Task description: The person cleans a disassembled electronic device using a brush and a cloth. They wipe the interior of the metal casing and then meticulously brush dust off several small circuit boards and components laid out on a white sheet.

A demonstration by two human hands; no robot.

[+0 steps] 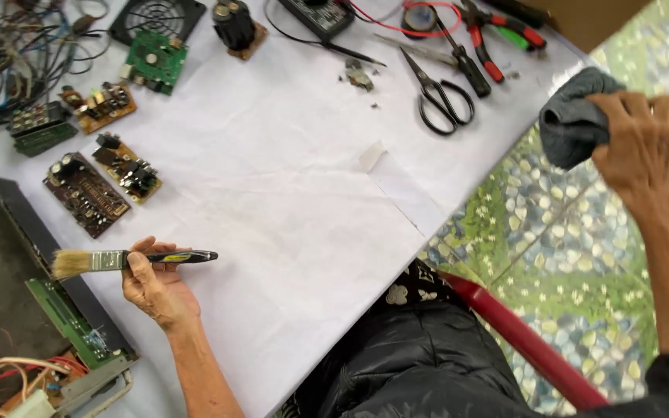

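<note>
Meanwhile, the left hand (156,290) grips a paintbrush (129,260) lying crosswise, bristles pointing left, while the right hand (636,143) clutches a grey cloth (571,124) off the table's edge.

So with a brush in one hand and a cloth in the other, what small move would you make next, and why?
Probably swing the brush in the left hand up to the nearest circuit board. Its bristles already point toward the boards, and the right hand holds the grey cloth off past the table edge, away from them.

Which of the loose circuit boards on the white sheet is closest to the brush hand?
The dark brown board, lowest of the group, lies just above the paintbrush in the left hand.
</note>
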